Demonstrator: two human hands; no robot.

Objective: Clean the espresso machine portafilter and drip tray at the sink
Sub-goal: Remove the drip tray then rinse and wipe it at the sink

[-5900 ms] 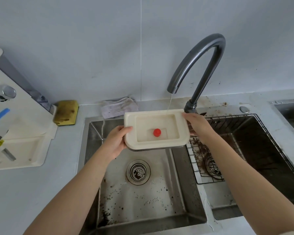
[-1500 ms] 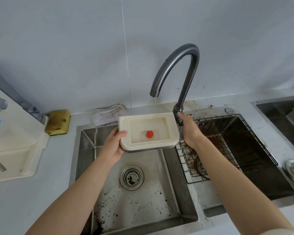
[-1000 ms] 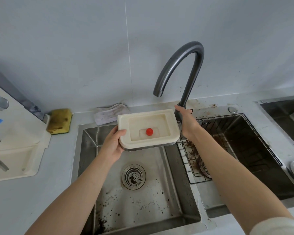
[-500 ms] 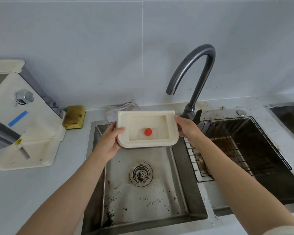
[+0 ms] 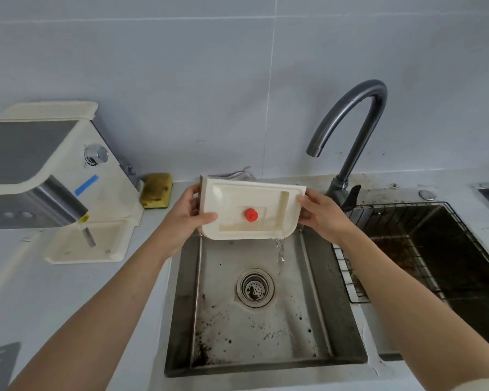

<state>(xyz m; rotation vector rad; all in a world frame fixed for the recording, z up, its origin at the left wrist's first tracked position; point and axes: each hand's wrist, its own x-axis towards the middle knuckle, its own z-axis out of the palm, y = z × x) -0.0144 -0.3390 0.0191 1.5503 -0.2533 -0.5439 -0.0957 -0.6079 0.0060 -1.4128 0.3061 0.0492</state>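
Head view: a cloth [image 5: 239,174] is mostly hidden behind the drip tray [image 5: 249,211]; the coffee machine [image 5: 40,176] is cut off at the left edge. The drip tray, with a red knob [image 5: 251,215], is tilted over the sink [image 5: 316,292], water [image 5: 279,253] running from its lower right corner near the drain [image 5: 255,287]. Left hand [image 5: 185,218] and right hand [image 5: 321,214] each have a closed grip on a tray end; coffee grounds speckle the sink.

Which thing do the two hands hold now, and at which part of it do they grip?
Both hands hold the cream drip tray over the sink: the left hand grips its left short edge, the right hand its right short edge, tilted so water pours out.
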